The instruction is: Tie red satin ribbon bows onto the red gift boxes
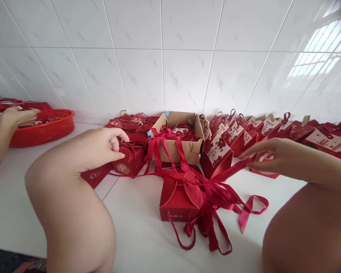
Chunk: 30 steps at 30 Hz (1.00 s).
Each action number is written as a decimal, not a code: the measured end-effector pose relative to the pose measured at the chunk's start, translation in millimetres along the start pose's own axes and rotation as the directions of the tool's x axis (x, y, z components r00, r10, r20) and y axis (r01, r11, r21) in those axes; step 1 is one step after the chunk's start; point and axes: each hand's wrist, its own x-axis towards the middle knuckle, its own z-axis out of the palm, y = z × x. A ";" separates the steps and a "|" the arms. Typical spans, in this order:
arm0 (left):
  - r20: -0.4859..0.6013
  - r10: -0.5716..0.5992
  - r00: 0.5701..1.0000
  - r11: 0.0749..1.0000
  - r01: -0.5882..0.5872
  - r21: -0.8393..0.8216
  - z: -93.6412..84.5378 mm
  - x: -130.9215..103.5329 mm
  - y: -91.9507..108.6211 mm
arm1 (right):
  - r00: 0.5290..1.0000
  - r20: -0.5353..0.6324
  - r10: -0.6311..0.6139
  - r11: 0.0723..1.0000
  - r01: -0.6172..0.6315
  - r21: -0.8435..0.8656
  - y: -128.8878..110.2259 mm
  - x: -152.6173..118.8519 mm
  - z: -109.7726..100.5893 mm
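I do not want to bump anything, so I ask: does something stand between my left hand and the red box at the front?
Yes. Between your left hand and the front box stands a patterned red box, close to the hand; a thin ribbon strip also runs there.

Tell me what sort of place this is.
Possibly a small workroom or a household workspace, I can't tell which: a white countertop runs along a glossy tiled wall, with red gift boxes and loose red ribbons on it.
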 end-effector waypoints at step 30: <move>0.400 0.235 0.886 0.513 0.236 -0.825 149.1 -16.1 6.4 | 0.833 0.551 0.054 0.640 -0.453 0.621 -38.3 -48.7 119.6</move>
